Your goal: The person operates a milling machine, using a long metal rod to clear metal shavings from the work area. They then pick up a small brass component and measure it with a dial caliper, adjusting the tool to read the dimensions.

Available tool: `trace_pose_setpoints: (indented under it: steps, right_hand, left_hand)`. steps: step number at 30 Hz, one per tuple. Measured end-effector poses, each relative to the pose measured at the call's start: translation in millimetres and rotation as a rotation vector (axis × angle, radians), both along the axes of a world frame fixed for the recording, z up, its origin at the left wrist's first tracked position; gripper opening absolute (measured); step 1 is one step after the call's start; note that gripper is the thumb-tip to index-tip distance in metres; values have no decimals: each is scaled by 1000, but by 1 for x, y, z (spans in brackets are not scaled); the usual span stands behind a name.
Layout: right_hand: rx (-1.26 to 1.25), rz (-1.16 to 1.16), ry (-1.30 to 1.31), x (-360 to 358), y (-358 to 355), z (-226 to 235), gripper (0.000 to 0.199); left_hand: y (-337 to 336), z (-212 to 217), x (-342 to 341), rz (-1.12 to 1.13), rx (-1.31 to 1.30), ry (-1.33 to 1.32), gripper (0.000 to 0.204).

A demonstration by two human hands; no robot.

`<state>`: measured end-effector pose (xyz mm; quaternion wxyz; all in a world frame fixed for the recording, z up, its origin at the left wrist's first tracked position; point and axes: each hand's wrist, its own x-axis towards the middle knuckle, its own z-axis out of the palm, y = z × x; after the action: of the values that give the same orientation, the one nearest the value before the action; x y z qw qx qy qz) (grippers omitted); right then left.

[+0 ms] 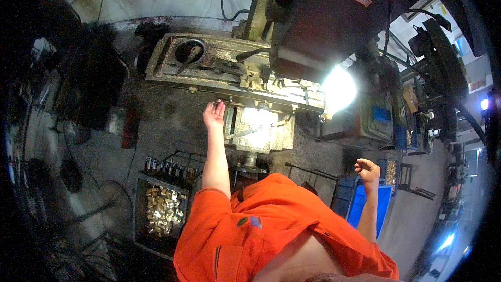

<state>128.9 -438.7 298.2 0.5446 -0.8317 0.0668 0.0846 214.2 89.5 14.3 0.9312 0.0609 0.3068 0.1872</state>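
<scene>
My left hand (214, 115) reaches up to the front edge of a milling-type machine table (172, 75). Its fingers are bent together around a small dark spot at the tips, too small to name. Off to the right, my right hand (369, 171) is raised beside a blue bin (368, 206), its fingers loosely curled and apart, with nothing visible in them. A metal tool with a handle (190, 60) lies over a round dark bowl (201, 45) at the machine table's left end. Near the table's middle sits a clamping fixture (253, 79).
A glaring work lamp (339, 91) shines at the machine's right. A dark tray of small brass-coloured metal pieces (164, 209) stands at lower left, with several cylindrical parts (167, 167) behind it. More small pieces (391, 172) fill a bin at right. A dark machine head (329, 26) overhangs the table.
</scene>
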Motion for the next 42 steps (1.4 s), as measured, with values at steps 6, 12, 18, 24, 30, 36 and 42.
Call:
trace_pose_setpoints:
  steps: [6, 12, 18, 24, 30, 36, 42]
  right_hand:
    - [-76, 27, 13, -10, 7, -23, 33]
    - [-225, 183, -28, 8, 21, -55, 32]
    - [-175, 474, 154, 22, 100, -131, 32]
    - [48, 184, 19, 86, 176, -172, 28]
    - [408, 162, 311, 137, 201, -235, 27]
    - [1025, -171, 515, 131, 229, -207, 37]
    - [1119, -353, 332, 122, 197, -174, 47]
  left_hand:
    - [-39, 67, -6, -87, 366, -43, 37]
    - [-53, 95, -14, -170, 531, 58, 48]
    - [-42, 93, -18, -349, 662, 30, 49]
    - [-23, 90, -26, -399, 783, 104, 44]
    - [-13, 91, -83, -482, 763, 254, 40]
    - [-12, 95, -123, -448, 638, 363, 35]
    - [-26, 89, -139, -450, 636, 408, 30]
